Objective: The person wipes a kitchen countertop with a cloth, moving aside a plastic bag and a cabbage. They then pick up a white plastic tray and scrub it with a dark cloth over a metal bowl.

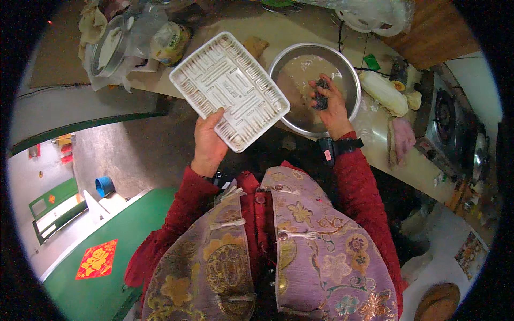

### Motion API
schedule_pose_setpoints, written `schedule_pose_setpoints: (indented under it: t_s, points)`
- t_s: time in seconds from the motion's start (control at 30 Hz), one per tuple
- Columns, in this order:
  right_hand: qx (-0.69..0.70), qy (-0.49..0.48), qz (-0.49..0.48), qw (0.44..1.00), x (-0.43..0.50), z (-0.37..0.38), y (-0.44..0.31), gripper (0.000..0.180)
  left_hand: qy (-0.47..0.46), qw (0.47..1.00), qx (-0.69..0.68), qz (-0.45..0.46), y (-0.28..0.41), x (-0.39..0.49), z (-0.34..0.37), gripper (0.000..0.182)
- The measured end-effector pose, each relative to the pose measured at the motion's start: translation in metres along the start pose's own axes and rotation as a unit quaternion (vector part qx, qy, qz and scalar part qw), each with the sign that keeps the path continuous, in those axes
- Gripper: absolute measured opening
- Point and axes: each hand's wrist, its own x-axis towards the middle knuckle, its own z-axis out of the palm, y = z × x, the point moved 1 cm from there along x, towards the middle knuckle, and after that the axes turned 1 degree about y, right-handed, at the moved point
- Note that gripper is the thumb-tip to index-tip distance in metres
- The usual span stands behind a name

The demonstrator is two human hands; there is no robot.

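My left hand [210, 138] grips a white rectangular plastic tray [229, 90] by its near edge, thumb on the ribbed face, which bears raised writing. The tray is tilted, and its right corner reaches over the rim of a round metal basin [355, 94]. Cloudy brownish water [295, 86] with some bubbles fills the lower part of the basin. Above this water my right hand [333, 102] holds a dark grey scouring pad [321, 95], with the fingers curled around it. The pad is apart from the tray.
On the counter, right of the basin, lie a pale long vegetable [383, 93] and a pink cloth [401, 136]. A gas stove [443, 112] stands farther right. At the back left are a plastic jar [170, 42] and a round sieve-like container [110, 46]. A green door [132, 224] is at lower left.
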Motion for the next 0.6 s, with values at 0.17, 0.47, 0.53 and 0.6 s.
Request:
schedule_pose_setpoints:
  t_s: [0.17,0.47,0.53,0.6]
  points:
    - [-0.161,0.134,0.025,0.978,0.002,-0.017,0.012,0.008,-0.014,1.0,-0.01,0.0,-0.003,-0.007,0.01,0.045]
    - [-0.545,0.1,-0.32,0.768,-0.024,0.039,0.023,0.027,-0.052,0.998,-0.005,-0.029,0.019,-0.014,0.014,0.047]
    - [-0.576,0.041,-0.428,0.695,-0.04,0.07,0.018,0.025,-0.046,0.999,0.0,-0.028,0.02,-0.016,0.016,0.049]
    - [-0.584,-0.001,-0.452,0.674,-0.053,0.099,0.015,0.021,-0.045,0.998,0.002,-0.043,0.021,-0.018,0.018,0.05]
